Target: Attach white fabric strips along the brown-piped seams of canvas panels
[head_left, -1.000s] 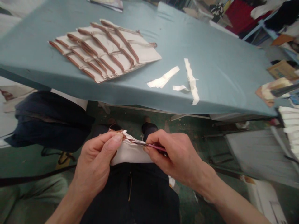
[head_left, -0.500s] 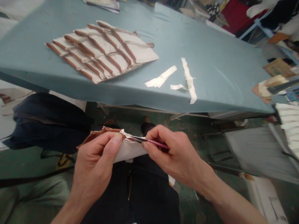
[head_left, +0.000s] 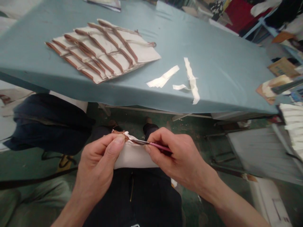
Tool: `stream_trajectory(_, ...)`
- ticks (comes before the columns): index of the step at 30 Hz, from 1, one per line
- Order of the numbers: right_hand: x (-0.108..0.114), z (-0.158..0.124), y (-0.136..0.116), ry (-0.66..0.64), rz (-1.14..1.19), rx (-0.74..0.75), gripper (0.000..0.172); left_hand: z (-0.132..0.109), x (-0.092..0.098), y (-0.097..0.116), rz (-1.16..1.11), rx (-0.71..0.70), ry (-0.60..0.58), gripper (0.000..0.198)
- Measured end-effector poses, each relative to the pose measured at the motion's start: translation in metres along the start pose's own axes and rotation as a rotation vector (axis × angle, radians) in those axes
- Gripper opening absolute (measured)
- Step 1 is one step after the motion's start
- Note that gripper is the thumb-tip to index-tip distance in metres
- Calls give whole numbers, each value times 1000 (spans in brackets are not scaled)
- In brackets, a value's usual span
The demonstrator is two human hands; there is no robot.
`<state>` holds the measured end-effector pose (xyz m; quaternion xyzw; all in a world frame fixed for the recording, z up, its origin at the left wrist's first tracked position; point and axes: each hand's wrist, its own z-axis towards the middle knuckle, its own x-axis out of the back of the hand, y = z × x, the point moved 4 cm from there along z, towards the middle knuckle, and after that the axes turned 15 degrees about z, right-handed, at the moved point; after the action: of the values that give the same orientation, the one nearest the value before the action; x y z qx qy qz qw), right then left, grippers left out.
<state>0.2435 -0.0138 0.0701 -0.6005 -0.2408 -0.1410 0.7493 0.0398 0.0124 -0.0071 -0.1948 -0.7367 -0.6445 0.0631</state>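
My left hand (head_left: 103,154) is closed, thumb and forefinger pinching the upper edge of a white fabric piece with brown trim (head_left: 133,157), held over my lap. In my right hand (head_left: 176,154) is a slim pink-handled tool (head_left: 161,147) with a narrow metal tip. That tip points left and touches the gathered white edge close to my left thumb. Whether it has one blade or two cannot be made out. My fingers hide much of the brown trim and part of the handle.
A blue-covered table (head_left: 220,72) stands ahead, bearing a fanned stack of white, brown-edged fabric pieces (head_left: 104,50). White strips (head_left: 193,83) lie near its front edge. Dark cloth (head_left: 49,123) is at left, a grey panel (head_left: 262,151) at right.
The fabric has turned slightly, so more of its white face shows and less brown trim at left. The tool's tip has shifted a little along the edge; both hands keep their hold.
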Motion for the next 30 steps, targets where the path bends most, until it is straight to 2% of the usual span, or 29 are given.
stream_trajectory(14, -9, 0, 6, -8, 32, 19, 12, -1, -3, 3, 21, 37, -47, 40)
stream_trajectory(18, -11, 0, 6, 31, 45, 35, 11, -3, -5, 1, 3, 33, -58, 41)
stream_trajectory(23, -18, 1, 9, 112, 47, 136, 13, -3, -6, 0, -16, 48, -61, 43)
stream_trajectory(30, -40, 0, 27, 183, 98, 197, 18, 2, -8, -7, -62, 80, -38, 41)
